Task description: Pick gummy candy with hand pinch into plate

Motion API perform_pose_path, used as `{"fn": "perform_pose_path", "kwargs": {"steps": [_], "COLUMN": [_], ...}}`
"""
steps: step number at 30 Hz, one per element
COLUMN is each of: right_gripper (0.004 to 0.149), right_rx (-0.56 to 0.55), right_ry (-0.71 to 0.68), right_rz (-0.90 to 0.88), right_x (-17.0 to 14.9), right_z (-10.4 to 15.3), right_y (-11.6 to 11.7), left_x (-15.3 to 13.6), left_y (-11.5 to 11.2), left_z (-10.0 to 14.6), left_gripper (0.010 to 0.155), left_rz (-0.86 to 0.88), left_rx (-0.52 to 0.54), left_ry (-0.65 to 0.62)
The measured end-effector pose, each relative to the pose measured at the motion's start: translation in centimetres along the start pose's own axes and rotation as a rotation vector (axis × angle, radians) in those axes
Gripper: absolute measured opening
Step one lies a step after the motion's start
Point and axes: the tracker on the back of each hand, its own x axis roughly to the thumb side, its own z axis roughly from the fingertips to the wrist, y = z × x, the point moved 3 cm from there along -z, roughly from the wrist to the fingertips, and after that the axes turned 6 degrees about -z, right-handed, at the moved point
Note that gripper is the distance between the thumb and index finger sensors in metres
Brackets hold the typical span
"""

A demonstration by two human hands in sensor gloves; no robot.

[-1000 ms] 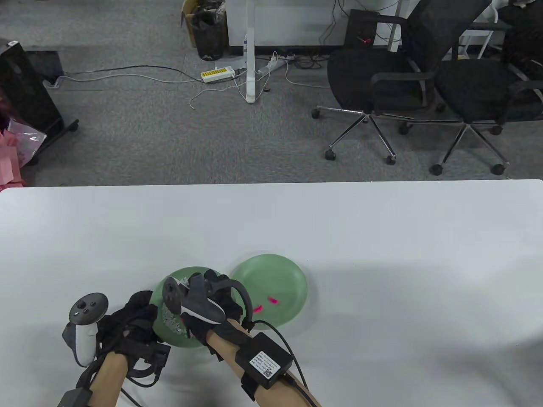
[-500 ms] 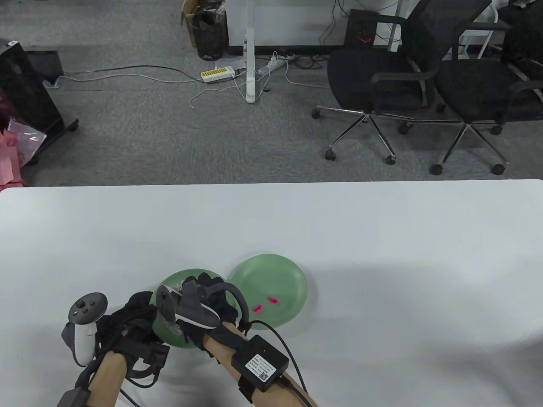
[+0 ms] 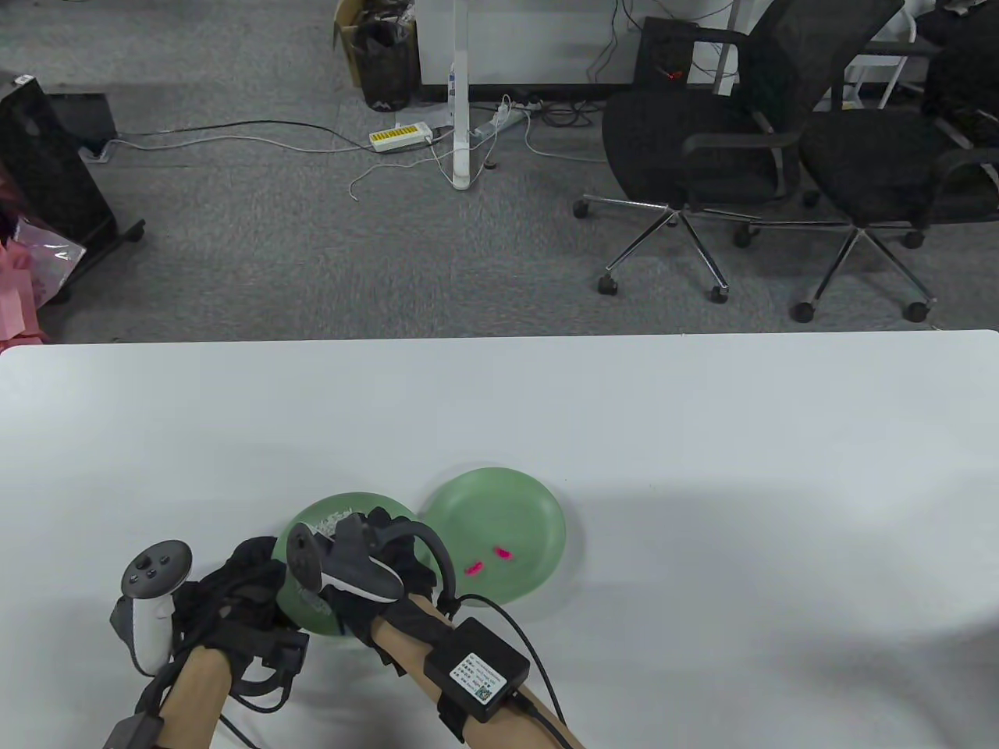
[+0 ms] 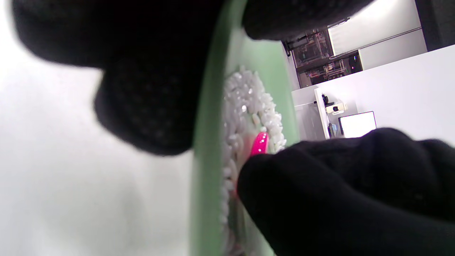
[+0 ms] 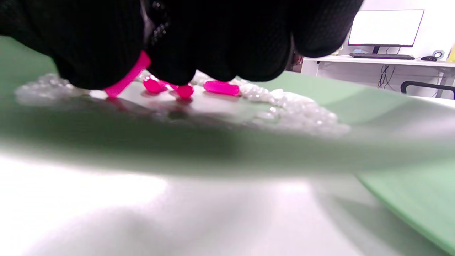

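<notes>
Right hand [image 3: 367,566] pinches a pink gummy candy [image 5: 128,76] over the rice-strewn left plate [image 3: 312,616]; left hand [image 3: 238,597] grips that plate's rim. Likely risks: grains clinging, the soft candy slipping before reaching the right plate [image 3: 515,499].

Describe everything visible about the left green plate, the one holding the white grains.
The left green plate is round, shallow, pale matte green, plastic-looking, and sits flat on the white table, close beside the other green plate. It holds a heap of white rice-like grains with several pink gummy candies among them. The left hand holds its near-left rim; the right hand reaches into it, fingertips down among the candies.
</notes>
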Motion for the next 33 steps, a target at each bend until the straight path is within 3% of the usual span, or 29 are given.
{"fn": "perform_pose_path", "kwargs": {"steps": [13, 18, 22, 27, 33], "right_gripper": [0.045, 0.045, 0.045, 0.045, 0.045], "right_rx": [0.056, 0.035, 0.004, -0.021, 0.039], "right_ry": [-0.042, -0.031, 0.013, 0.141, 0.274], "right_rz": [0.065, 0.032, 0.004, -0.035, -0.033], "right_x": [0.4, -0.4, -2.8, -8.9, -14.7], "right_z": [0.2, 0.3, 0.3, 0.1, -0.2], "right_y": [0.8, -0.2, -2.2, -3.9, -1.5], "left_x": [0.4, 0.1, -0.2, -0.4, -0.8], "left_y": [-0.5, -0.4, 0.1, 0.5, 0.8], "left_z": [0.2, 0.1, 0.0, -0.1, -0.5], "left_gripper": [0.058, 0.058, 0.058, 0.058, 0.058], "left_rz": [-0.026, -0.02, -0.022, -0.001, -0.001], "left_rx": [-0.002, -0.001, 0.018, 0.026, 0.034], "left_ry": [0.0, 0.002, 0.013, 0.017, 0.021]}}
